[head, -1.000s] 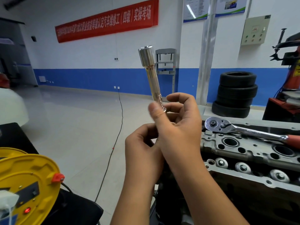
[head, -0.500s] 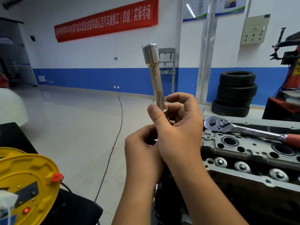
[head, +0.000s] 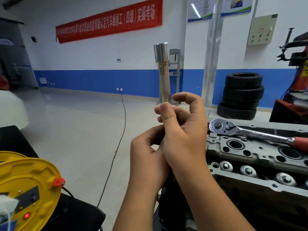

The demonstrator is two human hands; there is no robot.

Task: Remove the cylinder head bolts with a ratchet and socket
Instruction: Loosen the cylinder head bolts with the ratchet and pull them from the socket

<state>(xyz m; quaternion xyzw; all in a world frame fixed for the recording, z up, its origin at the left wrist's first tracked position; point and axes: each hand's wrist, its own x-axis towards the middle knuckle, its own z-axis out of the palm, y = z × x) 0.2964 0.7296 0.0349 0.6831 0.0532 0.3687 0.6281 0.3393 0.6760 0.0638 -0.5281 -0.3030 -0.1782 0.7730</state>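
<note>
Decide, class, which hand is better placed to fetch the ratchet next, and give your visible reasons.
Probably the right hand: the ratchet lies on the cylinder head just to its right. The left hand is farther away and can keep gripping the long socket.

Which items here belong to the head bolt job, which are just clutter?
Job: long socket extension, pinched by both hands, right hand, left hand; ratchet; cylinder head.
Clutter: tyre stack; yellow cable reel; floor cable.
</note>
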